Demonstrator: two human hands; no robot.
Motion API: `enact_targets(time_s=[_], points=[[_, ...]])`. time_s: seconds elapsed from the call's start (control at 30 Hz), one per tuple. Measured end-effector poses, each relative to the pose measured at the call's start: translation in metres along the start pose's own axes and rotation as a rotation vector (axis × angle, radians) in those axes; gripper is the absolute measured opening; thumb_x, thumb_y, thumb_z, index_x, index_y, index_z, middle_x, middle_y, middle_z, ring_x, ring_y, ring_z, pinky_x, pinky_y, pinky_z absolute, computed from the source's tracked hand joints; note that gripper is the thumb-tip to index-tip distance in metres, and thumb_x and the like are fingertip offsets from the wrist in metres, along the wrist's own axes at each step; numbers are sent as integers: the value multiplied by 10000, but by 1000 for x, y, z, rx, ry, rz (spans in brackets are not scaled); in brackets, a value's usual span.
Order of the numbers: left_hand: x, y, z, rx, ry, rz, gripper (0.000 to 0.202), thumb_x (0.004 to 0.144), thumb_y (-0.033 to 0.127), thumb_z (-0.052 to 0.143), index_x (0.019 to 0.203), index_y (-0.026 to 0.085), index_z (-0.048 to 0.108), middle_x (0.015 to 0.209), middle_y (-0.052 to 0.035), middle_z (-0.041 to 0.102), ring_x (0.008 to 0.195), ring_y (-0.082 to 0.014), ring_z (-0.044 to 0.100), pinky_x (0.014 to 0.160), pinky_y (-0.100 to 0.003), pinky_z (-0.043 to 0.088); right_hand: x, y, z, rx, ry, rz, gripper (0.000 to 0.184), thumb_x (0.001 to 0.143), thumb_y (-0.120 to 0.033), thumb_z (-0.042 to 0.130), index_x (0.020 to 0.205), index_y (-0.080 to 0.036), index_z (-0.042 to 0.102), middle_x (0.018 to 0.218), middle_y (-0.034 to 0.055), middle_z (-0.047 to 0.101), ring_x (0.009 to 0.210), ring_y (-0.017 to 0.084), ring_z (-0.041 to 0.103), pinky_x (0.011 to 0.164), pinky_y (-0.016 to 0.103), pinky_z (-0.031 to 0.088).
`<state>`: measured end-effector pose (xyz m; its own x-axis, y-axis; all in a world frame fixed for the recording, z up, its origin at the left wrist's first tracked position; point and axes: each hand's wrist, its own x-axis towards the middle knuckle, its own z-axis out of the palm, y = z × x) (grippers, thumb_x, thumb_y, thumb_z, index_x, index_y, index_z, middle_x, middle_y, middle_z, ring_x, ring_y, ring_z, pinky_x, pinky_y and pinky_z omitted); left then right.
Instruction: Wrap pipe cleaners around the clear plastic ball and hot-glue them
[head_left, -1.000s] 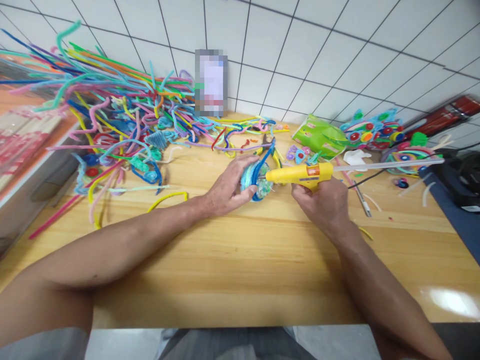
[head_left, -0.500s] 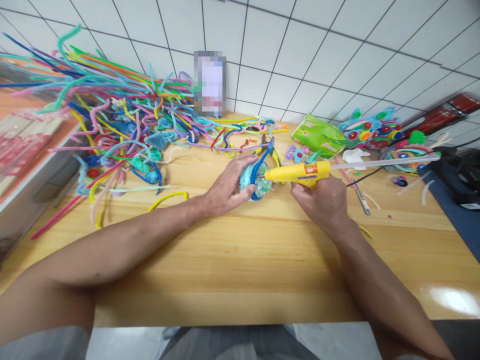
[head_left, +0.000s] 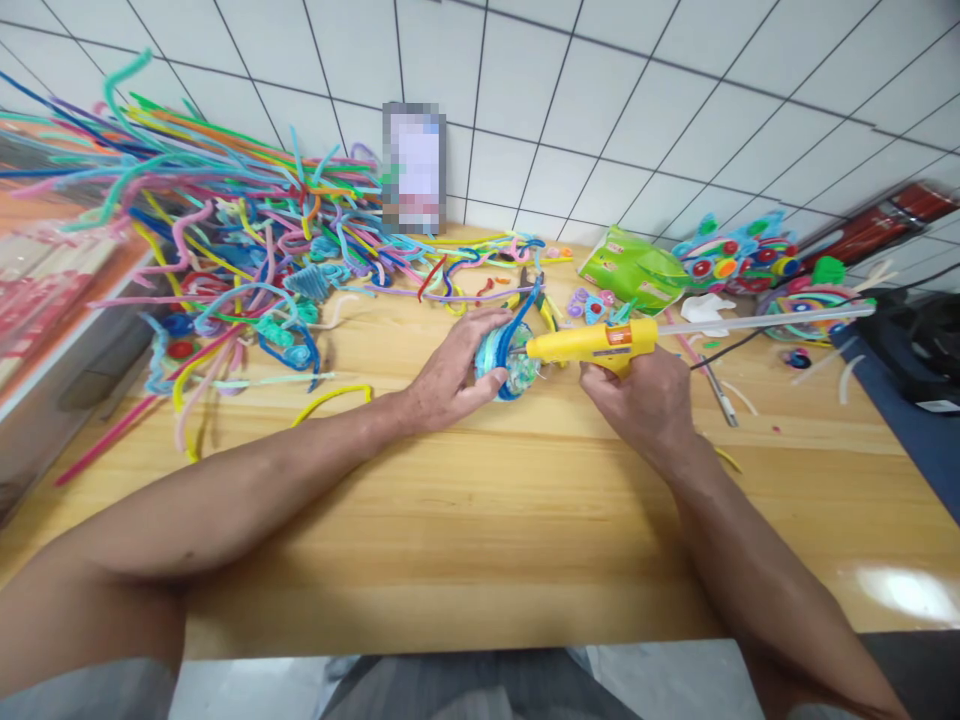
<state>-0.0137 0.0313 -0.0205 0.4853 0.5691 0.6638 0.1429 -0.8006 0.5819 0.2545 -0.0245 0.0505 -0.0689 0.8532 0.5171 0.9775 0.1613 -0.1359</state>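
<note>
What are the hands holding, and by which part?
The right hand grips the yellow plastic glue gun by its handle; the left hand holds the round, fuzzy blue-green piece by its left side.

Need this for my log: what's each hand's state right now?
Left hand: closed, holding the blue-and-green pipe-cleaner piece.
Right hand: closed, holding the yellow hot-glue gun.

- coil [head_left: 491, 347]: partly hidden by the left hand [head_left: 457, 378]
- glue gun [head_left: 589, 343]: grip lost inside the right hand [head_left: 651, 405]; tip's contact with the coil too small to tell
- pliers [head_left: 550, 316]: partly behind the coil
- phone [head_left: 415, 168]: pixelated
- black device [head_left: 919, 350]: cut by right edge
- packets [head_left: 56, 290]: blurred, cut at left
</note>
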Motion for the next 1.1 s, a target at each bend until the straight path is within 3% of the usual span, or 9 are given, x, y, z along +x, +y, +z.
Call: enact_targets(time_s=[0.27,1.1], points=[[0,0,0,11,6,25,608,1103,477,561,1635,225,410,1608,-201,543,1555,-350,504,1311,-596,424,-2,2,2,4,38,-38,100,763,-291,595,696,-261,527,657,46,618,662,245,623,653,352,463],[1,-1,0,39,21,50,581,1102,453,569,1618,225,428,1583,-195,569,1537,-330,527,1297,-575,448,-2,3,3,25,-15,-34,67,794,-289,611,745,-256,579,676,51,613,669,255,611,658,369,457]])
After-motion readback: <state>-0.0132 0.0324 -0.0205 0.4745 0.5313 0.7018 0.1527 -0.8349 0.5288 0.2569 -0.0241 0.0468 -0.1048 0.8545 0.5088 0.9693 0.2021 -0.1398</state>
